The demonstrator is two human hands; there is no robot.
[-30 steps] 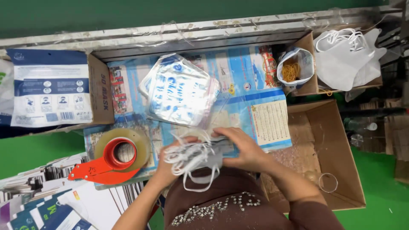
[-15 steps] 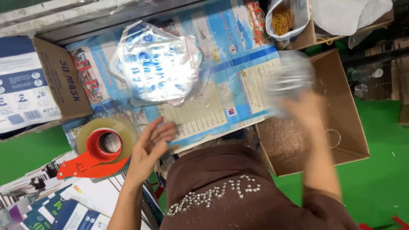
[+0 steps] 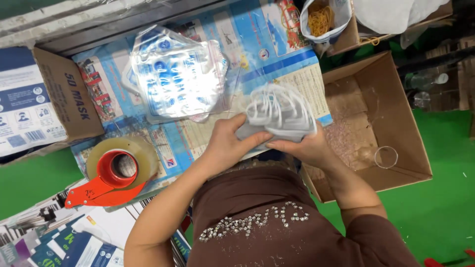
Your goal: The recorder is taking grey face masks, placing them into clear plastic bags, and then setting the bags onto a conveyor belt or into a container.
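The table (image 3: 277,29), spread with a blue printed sheet, carries everything here. Off its right edge sits an open cardboard box (image 3: 396,123); on the left edge, a carton of masks (image 3: 34,106). A stack of clear printed pouches (image 3: 173,81) lies mid-table, a tape dispenser (image 3: 111,175) at the near left corner. Both hands clench one bundle of white face masks (image 3: 277,116) near the near edge: left hand (image 3: 227,143) beneath, right hand (image 3: 302,146) beside. The loose ear loops could snag fingers, and a slack grip might spill the bundle.
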